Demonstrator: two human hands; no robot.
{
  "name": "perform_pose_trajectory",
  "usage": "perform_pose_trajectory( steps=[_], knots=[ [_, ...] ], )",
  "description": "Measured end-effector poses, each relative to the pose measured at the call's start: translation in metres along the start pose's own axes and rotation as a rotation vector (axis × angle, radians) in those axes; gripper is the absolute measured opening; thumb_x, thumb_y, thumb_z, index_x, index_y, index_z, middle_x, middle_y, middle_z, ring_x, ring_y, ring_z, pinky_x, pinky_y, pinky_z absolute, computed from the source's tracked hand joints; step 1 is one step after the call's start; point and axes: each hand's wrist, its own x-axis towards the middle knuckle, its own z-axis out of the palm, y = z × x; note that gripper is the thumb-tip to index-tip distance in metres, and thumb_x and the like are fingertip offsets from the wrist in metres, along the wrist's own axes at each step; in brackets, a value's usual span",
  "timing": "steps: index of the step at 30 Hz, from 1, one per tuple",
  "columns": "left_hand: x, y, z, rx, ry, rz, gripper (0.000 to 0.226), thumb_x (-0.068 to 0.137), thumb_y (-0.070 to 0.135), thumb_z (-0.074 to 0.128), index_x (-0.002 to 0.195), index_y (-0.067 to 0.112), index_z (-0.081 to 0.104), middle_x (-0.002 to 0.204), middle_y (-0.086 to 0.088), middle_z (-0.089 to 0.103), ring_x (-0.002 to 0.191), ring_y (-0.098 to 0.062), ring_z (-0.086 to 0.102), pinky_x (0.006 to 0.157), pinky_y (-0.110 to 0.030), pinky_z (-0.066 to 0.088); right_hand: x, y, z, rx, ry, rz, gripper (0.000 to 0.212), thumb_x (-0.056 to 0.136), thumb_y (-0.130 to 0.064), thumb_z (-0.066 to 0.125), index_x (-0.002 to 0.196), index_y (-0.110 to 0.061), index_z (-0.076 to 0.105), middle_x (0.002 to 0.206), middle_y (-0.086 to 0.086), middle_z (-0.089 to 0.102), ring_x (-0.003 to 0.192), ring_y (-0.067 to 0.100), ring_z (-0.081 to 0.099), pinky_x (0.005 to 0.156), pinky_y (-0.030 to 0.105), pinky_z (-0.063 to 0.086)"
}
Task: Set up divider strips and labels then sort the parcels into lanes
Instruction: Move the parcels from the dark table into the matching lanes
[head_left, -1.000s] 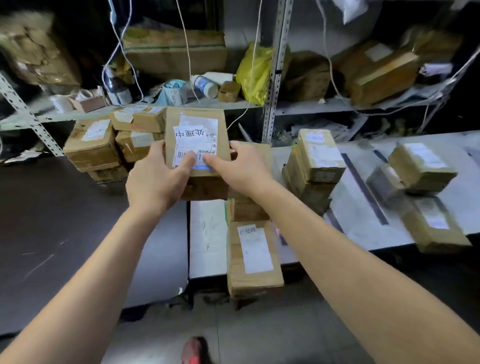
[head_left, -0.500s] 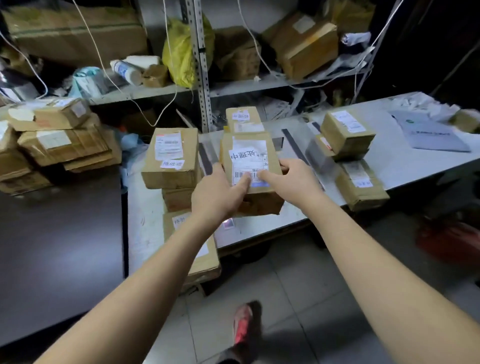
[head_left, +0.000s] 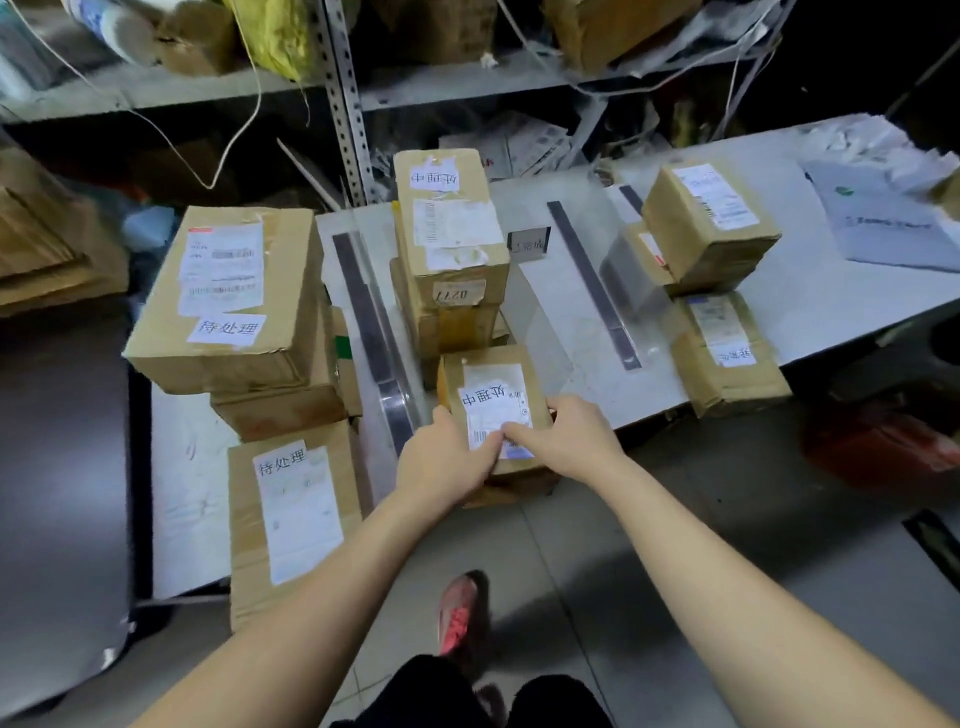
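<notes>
Both hands, left hand (head_left: 441, 462) and right hand (head_left: 569, 439), grip parcel (head_left: 493, 400); set squarely in middle lane on table (head_left: 571, 332), clear of divider strip (head_left: 371, 322).

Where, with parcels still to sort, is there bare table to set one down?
Bare: between the 处理中 stack and the right divider strip; between the right-lane parcels and the grey mailer bag; left of the near 待处理 parcel. Crowded: the left-lane stack; the near edge where left hand and right hand hold a parcel.
</notes>
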Motion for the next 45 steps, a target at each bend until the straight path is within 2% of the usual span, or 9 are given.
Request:
perform_pose_trajectory(
  steps=[2, 4, 12, 17, 20, 26, 29, 33, 45],
  knots=[
    [0.007, -0.002, 0.006, 0.023, 0.001, -0.036, 0.072, 0.092, 0.066, 0.052, 0.134, 0.008, 0.045, 0.126, -0.012, 0.065, 0.111, -0.033, 0.064, 0.079, -0.035, 0.051, 0.012, 0.005, 0.009, 0.008, -0.016, -0.008, 0.042, 0.083, -0.05, 0.073, 0.115, -0.023, 0.074, 0.107, -0.003, 0.075, 0.098, 0.019, 0.068, 0.082, 0.035, 0.057],
    [0.012, -0.003, 0.012, 0.028, 0.001, -0.07, 0.072, 0.092, 0.066, 0.053, 0.136, 0.009, 0.045, 0.127, -0.01, 0.065, 0.112, -0.032, 0.065, 0.076, -0.034, 0.05, 0.021, 0.01, 0.016, 0.018, -0.032, -0.019, 0.042, 0.083, -0.047, 0.075, 0.116, -0.022, 0.072, 0.111, -0.004, 0.075, 0.1, 0.018, 0.068, 0.082, 0.034, 0.057],
    [0.011, -0.003, 0.036, -0.083, 0.036, -0.138, 0.067, 0.094, 0.057, 0.056, 0.144, 0.015, 0.039, 0.131, -0.01, 0.066, 0.112, -0.035, 0.066, 0.088, -0.042, 0.055, 0.037, 0.027, 0.024, 0.013, -0.083, -0.1, 0.044, 0.09, -0.044, 0.073, 0.128, -0.022, 0.065, 0.121, -0.002, 0.072, 0.107, 0.02, 0.068, 0.087, 0.037, 0.058],
    [-0.004, 0.007, 0.034, -0.075, 0.113, -0.171, 0.061, 0.095, 0.051, 0.058, 0.141, 0.015, 0.042, 0.128, -0.01, 0.067, 0.108, -0.032, 0.066, 0.086, -0.041, 0.056, 0.033, 0.036, 0.014, -0.032, -0.028, -0.142, 0.042, 0.093, -0.045, 0.068, 0.129, -0.023, 0.06, 0.12, -0.005, 0.067, 0.109, 0.02, 0.065, 0.075, 0.03, 0.05],
    [-0.025, 0.015, 0.018, -0.091, 0.161, -0.158, 0.061, 0.095, 0.039, 0.065, 0.144, 0.011, 0.043, 0.132, -0.012, 0.064, 0.118, -0.032, 0.062, 0.095, -0.042, 0.052, 0.018, 0.027, 0.004, -0.156, 0.098, -0.276, 0.036, 0.096, -0.042, 0.063, 0.127, -0.024, 0.059, 0.122, -0.003, 0.062, 0.113, 0.022, 0.061, 0.075, 0.03, 0.047],
    [-0.074, 0.002, -0.053, 0.052, 0.356, -0.046, 0.062, 0.095, 0.037, 0.062, 0.149, 0.017, 0.042, 0.135, -0.006, 0.061, 0.117, -0.025, 0.061, 0.091, -0.036, 0.051, -0.012, -0.052, 0.001, -0.321, 0.124, -0.699, 0.058, 0.097, -0.044, 0.062, 0.15, -0.024, 0.047, 0.15, -0.002, 0.05, 0.137, 0.019, 0.044, 0.103, 0.037, 0.047],
    [-0.098, -0.027, -0.101, 0.264, 0.44, -0.11, 0.055, 0.096, 0.04, 0.055, 0.147, 0.022, 0.042, 0.135, -0.002, 0.058, 0.118, -0.026, 0.058, 0.081, -0.037, 0.046, -0.028, -0.106, 0.006, -0.413, 0.077, -0.81, 0.062, 0.098, -0.045, 0.058, 0.152, -0.022, 0.041, 0.156, 0.0, 0.042, 0.142, 0.021, 0.037, 0.107, 0.041, 0.043],
    [-0.127, -0.091, -0.164, 0.472, 0.495, -0.23, 0.061, 0.094, 0.05, 0.049, 0.148, 0.024, 0.04, 0.138, 0.0, 0.055, 0.122, -0.026, 0.055, 0.091, -0.041, 0.049, -0.052, -0.176, 0.025, -0.491, 0.078, -0.91, 0.063, 0.095, -0.051, 0.059, 0.149, -0.023, 0.044, 0.152, 0.0, 0.046, 0.138, 0.024, 0.041, 0.106, 0.041, 0.042],
    [-0.201, -0.35, -0.331, 0.588, 0.607, -0.397, 0.055, 0.095, 0.056, 0.047, 0.14, 0.024, 0.045, 0.135, 0.0, 0.053, 0.127, -0.024, 0.049, 0.096, -0.039, 0.042, -0.13, -0.394, 0.169, -0.539, 0.1, -0.984, 0.065, 0.094, -0.05, 0.06, 0.152, -0.026, 0.043, 0.154, -0.003, 0.044, 0.142, 0.022, 0.037, 0.106, 0.041, 0.044]
  ],
)
